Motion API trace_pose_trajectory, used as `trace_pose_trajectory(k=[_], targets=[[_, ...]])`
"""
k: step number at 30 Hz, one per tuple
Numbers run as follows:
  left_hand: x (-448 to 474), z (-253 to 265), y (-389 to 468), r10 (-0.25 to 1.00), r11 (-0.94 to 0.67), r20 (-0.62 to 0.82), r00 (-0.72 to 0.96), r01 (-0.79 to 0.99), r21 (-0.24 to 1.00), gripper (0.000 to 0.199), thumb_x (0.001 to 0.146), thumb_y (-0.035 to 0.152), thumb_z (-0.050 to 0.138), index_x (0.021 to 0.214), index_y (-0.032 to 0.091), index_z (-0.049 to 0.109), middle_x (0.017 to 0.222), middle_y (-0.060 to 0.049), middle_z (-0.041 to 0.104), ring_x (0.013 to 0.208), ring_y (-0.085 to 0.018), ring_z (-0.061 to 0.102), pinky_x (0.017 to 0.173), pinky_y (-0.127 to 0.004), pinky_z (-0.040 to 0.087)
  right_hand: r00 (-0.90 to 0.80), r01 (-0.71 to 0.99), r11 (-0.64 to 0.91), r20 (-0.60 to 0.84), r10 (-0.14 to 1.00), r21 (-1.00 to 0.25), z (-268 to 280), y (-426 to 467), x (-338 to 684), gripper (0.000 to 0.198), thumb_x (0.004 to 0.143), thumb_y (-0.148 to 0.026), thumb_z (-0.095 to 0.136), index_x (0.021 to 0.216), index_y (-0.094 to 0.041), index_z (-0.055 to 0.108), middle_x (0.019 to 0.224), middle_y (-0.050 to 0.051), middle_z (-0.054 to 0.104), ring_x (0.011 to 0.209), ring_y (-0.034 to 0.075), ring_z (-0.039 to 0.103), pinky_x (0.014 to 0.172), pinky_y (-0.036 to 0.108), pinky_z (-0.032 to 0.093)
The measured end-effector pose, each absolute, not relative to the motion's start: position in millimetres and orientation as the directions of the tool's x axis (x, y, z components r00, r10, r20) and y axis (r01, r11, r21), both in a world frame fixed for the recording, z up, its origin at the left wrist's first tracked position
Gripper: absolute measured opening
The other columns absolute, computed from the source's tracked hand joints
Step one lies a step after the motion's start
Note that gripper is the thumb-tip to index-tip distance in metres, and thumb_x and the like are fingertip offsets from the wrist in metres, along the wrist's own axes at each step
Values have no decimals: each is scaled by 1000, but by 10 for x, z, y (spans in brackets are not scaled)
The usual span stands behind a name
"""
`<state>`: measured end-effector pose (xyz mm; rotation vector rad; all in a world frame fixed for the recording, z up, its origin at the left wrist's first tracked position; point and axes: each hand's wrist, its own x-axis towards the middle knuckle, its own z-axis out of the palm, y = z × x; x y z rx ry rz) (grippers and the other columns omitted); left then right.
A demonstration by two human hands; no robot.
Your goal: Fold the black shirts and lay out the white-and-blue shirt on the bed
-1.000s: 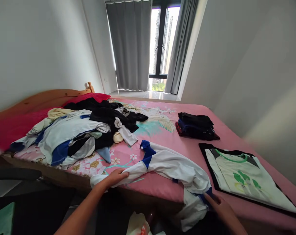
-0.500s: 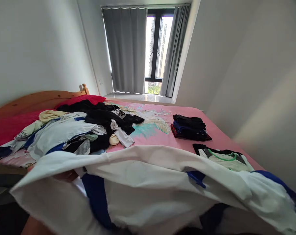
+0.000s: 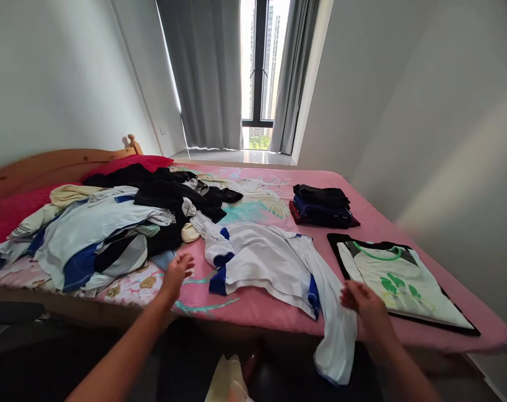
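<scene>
A white long-sleeved shirt with blue trim [image 3: 266, 259] lies spread on the near side of the bed. One sleeve [image 3: 339, 335] hangs over the bed's front edge. To the left of the shirt, my left hand [image 3: 181, 271] is raised with fingers loosely bent and apart, holding nothing. Beside the hanging sleeve is my right hand [image 3: 360, 298], its fingers loosely curled and overlapping the sleeve's edge in view. No cloth shows lifted in it. Right of that hand lies a flat white T-shirt with a green collar and print [image 3: 398, 276], on top of something black.
A heap of loose clothes [image 3: 94, 223] covers the bed's left side, with black garments [image 3: 173, 192] behind. Dark folded clothes [image 3: 323, 204] are stacked toward the back right. Pink bedding [image 3: 253, 312] reaches the front edge. Grey curtains [image 3: 207, 72] flank the window.
The white shirt, held up and stretched across the front before, has come down onto the bed. Both hands now show, and my left hand is off the cloth. The view has tilted down slightly.
</scene>
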<state>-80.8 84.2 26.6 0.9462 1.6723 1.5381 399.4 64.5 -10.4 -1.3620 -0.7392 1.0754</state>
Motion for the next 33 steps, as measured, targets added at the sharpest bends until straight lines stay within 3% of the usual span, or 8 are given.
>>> trace_pose_trajectory(k=[3,7,10,13,20,23,29,33], targets=[[-598,-109,580,939,-13,114,-325,299,954,26,69,34,74,89,19,67,91,-4,66,92,-23,62,89,-41,48,283,-58,-190,-199,938,-980,-599,234,3725,44,59,-52,73,84,-17,62,68,2,64,60,17,60,58,29,53],[-411,-393,408,930,-284,367,20,673,683,35,77,28,62,112,24,60,120,-6,59,118,-25,51,105,-44,37,190,297,-13,46,981,-955,-740,126,3354,38,72,-48,61,97,-19,63,97,8,65,91,24,61,83,38,49],[-418,-458,562,932,-203,360,-50,751,629,42,77,25,56,119,21,55,124,-10,56,121,-26,48,107,-44,35,185,525,108,238,953,-844,-703,275,3213,42,76,-41,56,111,-19,57,115,11,58,112,27,50,101,45,37],[-479,-496,745,948,-139,304,-89,747,650,37,76,23,51,113,20,57,113,-9,61,108,-24,56,99,-40,43,262,621,92,317,912,-779,-755,419,3204,48,77,-39,52,118,-15,50,119,14,52,116,29,45,103,48,34],[-513,-534,758,969,-33,196,-148,711,703,3,66,22,50,68,22,48,68,2,54,66,-16,54,65,-27,44,198,670,127,341,919,-731,-879,415,3334,52,75,-25,46,127,-19,46,125,11,47,121,26,42,105,45,34],[-548,-491,675,961,54,147,-235,679,732,13,69,30,50,64,23,41,57,6,44,56,-14,47,56,-24,38,173,667,132,324,930,-733,-808,439,3407,59,74,-23,44,133,-22,43,134,9,41,129,26,35,107,44,33],[-887,-484,492,867,241,110,-486,603,760,16,68,35,50,78,22,49,64,3,52,65,-18,54,63,-27,41,191,649,-3,159,969,-761,-698,543,3634,33,77,-35,42,98,-20,62,97,6,65,92,22,60,89,36,45],[-1143,-566,406,845,289,57,-532,543,789,27,72,39,48,91,21,54,73,-1,61,73,-22,61,66,-30,46,399,643,-179,127,908,-744,-700,418,3817,38,78,-40,37,103,-17,55,94,11,66,82,26,62,75,39,47]])
